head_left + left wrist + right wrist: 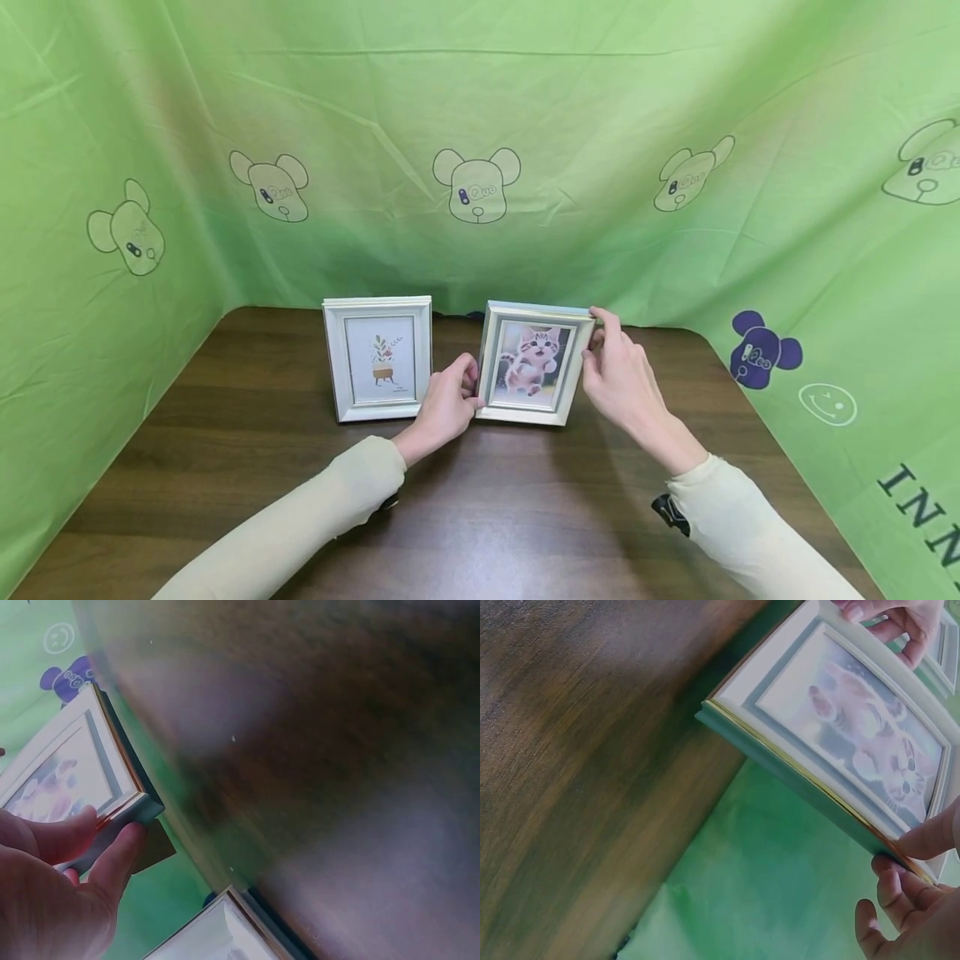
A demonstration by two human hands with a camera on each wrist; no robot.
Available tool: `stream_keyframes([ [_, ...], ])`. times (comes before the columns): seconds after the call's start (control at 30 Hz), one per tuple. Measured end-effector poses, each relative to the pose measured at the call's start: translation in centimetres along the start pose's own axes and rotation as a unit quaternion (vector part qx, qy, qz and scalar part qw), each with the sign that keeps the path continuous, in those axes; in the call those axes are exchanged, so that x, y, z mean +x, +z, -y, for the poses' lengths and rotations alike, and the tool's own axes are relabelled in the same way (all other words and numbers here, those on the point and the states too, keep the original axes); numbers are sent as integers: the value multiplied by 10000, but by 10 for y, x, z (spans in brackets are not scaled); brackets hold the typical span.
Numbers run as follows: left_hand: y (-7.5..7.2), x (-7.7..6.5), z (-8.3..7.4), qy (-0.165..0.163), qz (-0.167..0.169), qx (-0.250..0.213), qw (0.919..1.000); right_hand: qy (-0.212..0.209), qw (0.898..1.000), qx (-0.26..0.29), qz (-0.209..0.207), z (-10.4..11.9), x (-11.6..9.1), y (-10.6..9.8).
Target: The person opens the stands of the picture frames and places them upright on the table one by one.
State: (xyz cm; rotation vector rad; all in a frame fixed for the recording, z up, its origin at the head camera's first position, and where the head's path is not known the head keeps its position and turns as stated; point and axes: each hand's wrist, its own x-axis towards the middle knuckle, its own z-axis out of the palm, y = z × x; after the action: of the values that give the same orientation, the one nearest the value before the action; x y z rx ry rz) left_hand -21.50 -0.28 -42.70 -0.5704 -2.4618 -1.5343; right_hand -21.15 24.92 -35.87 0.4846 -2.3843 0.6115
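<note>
A white picture frame with a kitten picture [529, 362] stands tilted a little sideways between both hands. The left hand [447, 400] pinches its lower left side, thumb on the front and fingers behind the edge, as the left wrist view shows at the frame's corner [124, 799]. Up at the right side, the right hand [626, 379] grips the upper edge; in the right wrist view its thumb [930, 834] lies on the front border with fingers curled behind. Left of it, a second white frame with a potted plant picture [381, 358] stands upright, just beyond the left hand.
Both frames stand toward the back of a dark brown wooden table [480, 517]. A green cloth [480, 100] printed with bear heads hangs behind and along both sides of the table. A black band [670, 514] shows at the right sleeve's cuff.
</note>
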Motion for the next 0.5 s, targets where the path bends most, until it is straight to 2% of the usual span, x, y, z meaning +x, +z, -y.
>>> stream_keyframes([
  [0.5, 4, 2, 4, -170, 29, 2, 9999, -28, 10000, -18, 83, -3, 1, 3],
])
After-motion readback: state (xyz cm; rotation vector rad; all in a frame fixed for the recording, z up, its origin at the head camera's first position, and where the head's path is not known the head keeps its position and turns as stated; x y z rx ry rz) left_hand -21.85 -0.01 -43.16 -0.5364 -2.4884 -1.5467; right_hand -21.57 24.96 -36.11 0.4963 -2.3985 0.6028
